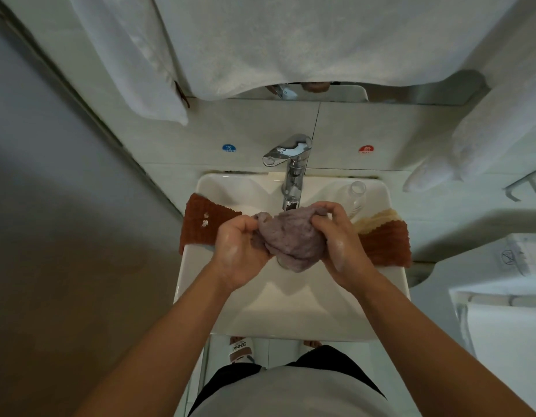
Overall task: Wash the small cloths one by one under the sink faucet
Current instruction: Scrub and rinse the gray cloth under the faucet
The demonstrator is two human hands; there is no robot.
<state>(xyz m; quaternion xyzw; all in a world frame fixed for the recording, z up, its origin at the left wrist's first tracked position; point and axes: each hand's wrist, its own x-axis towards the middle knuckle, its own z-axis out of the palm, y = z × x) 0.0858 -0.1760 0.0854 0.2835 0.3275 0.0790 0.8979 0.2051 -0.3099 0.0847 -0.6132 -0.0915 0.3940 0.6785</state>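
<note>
Directly over the white sink basin (290, 311), both hands bunch a wet mauve-grey cloth (287, 239). Left hand (239, 251) grips its left side with curled fingers; right hand (340, 245) pinches its upper right edge. The cloth sits just below the chrome faucet (292, 167) spout. A rust-brown cloth (206, 224) drapes the sink's left rim; another rust-brown cloth (390, 245) and a cream cloth (378, 219) lie on the right rim.
</note>
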